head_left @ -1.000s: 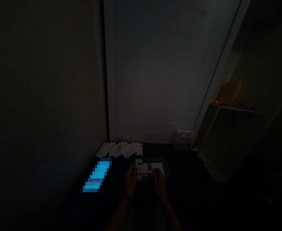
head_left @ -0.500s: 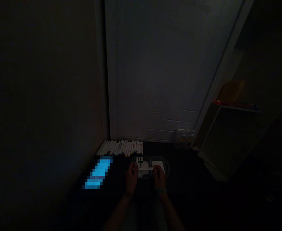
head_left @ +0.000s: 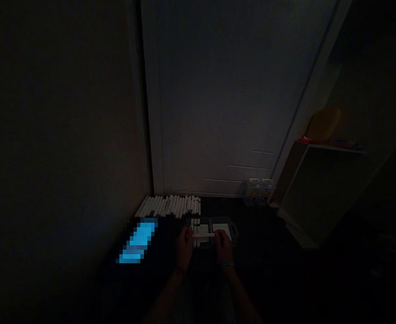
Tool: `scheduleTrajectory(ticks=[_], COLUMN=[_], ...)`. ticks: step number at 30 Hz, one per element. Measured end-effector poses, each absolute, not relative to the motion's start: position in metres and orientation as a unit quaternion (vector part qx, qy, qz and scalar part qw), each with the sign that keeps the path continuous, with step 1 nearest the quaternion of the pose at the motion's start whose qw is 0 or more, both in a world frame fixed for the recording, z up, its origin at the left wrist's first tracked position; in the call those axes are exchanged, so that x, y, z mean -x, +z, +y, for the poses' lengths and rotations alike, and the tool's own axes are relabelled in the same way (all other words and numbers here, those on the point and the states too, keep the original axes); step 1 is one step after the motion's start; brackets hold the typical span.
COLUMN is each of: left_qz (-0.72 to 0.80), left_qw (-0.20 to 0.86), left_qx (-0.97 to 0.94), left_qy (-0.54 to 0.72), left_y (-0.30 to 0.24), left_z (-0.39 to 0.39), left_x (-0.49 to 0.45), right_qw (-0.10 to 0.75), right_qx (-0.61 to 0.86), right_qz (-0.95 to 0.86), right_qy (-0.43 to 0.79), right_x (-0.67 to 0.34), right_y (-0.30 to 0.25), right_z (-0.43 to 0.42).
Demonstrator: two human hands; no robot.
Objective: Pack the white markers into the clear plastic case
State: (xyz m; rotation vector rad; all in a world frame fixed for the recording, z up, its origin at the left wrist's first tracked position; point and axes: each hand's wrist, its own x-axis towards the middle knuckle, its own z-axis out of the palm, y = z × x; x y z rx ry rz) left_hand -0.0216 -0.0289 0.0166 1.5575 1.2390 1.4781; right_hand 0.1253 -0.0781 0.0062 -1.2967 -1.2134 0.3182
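A white marker (head_left: 204,235) lies level between my hands, above an open clear plastic case (head_left: 234,230). My left hand (head_left: 184,243) is closed on the marker's left end, and my right hand (head_left: 223,245) pinches its right end. Several white markers (head_left: 195,222) stand side by side in the left part of the case. White sheets or cards (head_left: 221,229) show in the case's right part. Behind and to the left, a long row of white markers (head_left: 171,206) lies on the dark table. The light is dim, so fingertips are hard to make out.
A lit phone screen (head_left: 137,240), blurred into blocks, lies left of my hands. Two clear bottles (head_left: 258,192) stand at the back right by a pale door (head_left: 218,112). On the right is a box-like cabinet (head_left: 319,189) with an orange object (head_left: 325,123) on top.
The view has shifted slightly. Both hands keep hold of the marker in nearly the same place over the case.
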Motion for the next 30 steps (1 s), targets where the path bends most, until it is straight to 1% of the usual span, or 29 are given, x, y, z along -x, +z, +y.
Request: scheduleTrajectory(ticks=[16, 23, 30], left_qz=[0.459, 0.474, 0.494], left_qw=[0.346, 0.268, 0.228], left_qx=[-0.611, -0.641, -0.648], left_qy=[0.545, 0.541, 0.533], left_y=[0.0126, 0.0146, 0.0142], left_z=[-0.0253, -0.026, -0.0242], left_x=[0.0223, 0.021, 0.021], right_qw=[0.625, 0.631, 0.637], right_qx=[0.562, 0.557, 0.554], right_qz=[-0.525, -0.52, -0.516], right_qy=[0.135, 0.144, 0.142], right_x=[-0.1256, -0.1238, -0.1243], right_y=[0.0067, 0.0087, 0.009], right_z=[-0.0778, -0.0789, -0.0786])
